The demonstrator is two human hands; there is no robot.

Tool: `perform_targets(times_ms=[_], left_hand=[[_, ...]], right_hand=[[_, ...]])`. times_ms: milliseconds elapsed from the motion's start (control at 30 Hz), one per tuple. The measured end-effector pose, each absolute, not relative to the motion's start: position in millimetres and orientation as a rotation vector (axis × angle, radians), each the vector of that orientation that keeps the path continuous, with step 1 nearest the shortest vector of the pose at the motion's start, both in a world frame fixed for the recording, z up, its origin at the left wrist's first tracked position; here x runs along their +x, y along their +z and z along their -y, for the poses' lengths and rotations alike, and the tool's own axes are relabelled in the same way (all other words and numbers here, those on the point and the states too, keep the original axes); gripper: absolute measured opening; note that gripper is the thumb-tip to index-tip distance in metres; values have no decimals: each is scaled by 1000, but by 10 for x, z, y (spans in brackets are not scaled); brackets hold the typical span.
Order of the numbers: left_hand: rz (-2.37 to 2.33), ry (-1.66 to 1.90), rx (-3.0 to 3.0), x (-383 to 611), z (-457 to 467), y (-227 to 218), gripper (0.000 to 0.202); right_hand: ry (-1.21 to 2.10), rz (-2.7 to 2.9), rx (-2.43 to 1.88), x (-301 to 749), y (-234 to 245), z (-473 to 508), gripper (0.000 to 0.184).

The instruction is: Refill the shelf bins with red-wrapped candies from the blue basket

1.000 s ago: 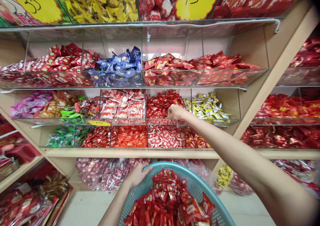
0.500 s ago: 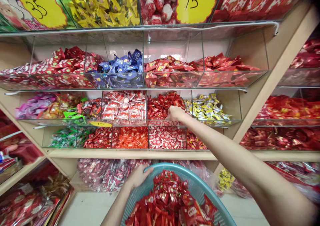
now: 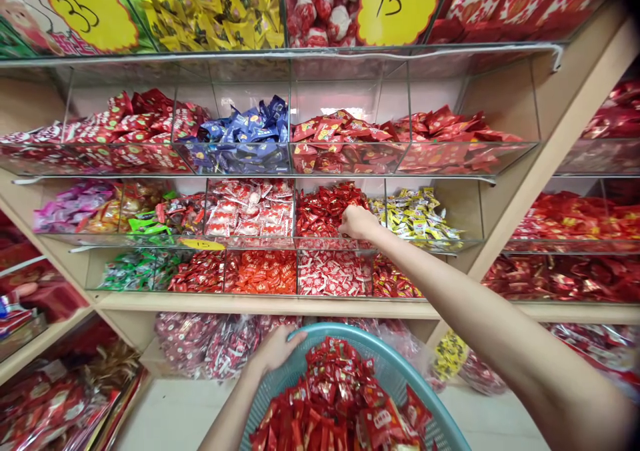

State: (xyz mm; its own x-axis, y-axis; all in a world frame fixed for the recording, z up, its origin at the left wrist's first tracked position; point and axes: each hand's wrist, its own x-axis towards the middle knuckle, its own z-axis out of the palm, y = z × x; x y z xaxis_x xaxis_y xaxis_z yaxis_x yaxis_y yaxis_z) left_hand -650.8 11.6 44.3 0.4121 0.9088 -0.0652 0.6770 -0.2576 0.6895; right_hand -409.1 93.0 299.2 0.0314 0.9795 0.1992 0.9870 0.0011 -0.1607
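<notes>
My left hand (image 3: pixel 276 348) grips the far rim of a teal plastic basket (image 3: pixel 430 414) heaped with red wrapped candies (image 3: pixel 336 401) at the bottom of the view. My right hand (image 3: pixel 358 222) reaches up into a clear shelf bin of red candies (image 3: pixel 323 209) on the middle tier. Its fingers are curled down among the wrappers at the bin's right front corner, and what they hold is hidden. A bin of yellow-and-white candies (image 3: pixel 415 214) lies just right of that hand.
Clear acrylic bins of wrapped sweets fill the wooden shelves: blue candies (image 3: pixel 245 134), red packets (image 3: pixel 345 138), white-red candies (image 3: pixel 247 211), orange ones (image 3: pixel 260 271). Yellow price tags read 35 (image 3: pixel 87 11) and 15 (image 3: pixel 393 4). Bagged stock (image 3: pixel 215 344) sits under the lowest shelf.
My right hand has shifted slightly right and deeper into the red candy bin. The left hand and basket have stayed put.
</notes>
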Motion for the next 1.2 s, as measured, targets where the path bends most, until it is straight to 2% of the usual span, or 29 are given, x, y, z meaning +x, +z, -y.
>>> perform_targets(times_ms=[133, 267, 433, 567, 733, 1033, 1200], left_hand=[[-1353, 460, 2031, -6507, -120, 446, 55], [-1345, 458, 2013, -6497, -117, 466, 58], [-1351, 451, 1978, -6493, -129, 464, 58], [-1345, 455, 1994, -6484, -137, 455, 58], [-1367, 431, 2020, -6467, -118, 492, 58], [-1344, 415, 2044, -6463, -120, 495, 58], [-1312, 428, 2029, -6464, -108, 520, 57]], right_hand=[[15, 1889, -1888, -4001, 3034, -920, 13], [52, 1750, -1537, -3913, 3042, -679, 18], [408, 1854, -1184, -3882, 2581, -40, 26], [686, 1931, -1296, -3823, 1756, 298, 23], [764, 1957, -1508, -3662, 935, 347, 23], [1063, 1903, -1464, -3739, 577, 458, 27], [1019, 1983, -1488, -3936, 534, 560, 25]])
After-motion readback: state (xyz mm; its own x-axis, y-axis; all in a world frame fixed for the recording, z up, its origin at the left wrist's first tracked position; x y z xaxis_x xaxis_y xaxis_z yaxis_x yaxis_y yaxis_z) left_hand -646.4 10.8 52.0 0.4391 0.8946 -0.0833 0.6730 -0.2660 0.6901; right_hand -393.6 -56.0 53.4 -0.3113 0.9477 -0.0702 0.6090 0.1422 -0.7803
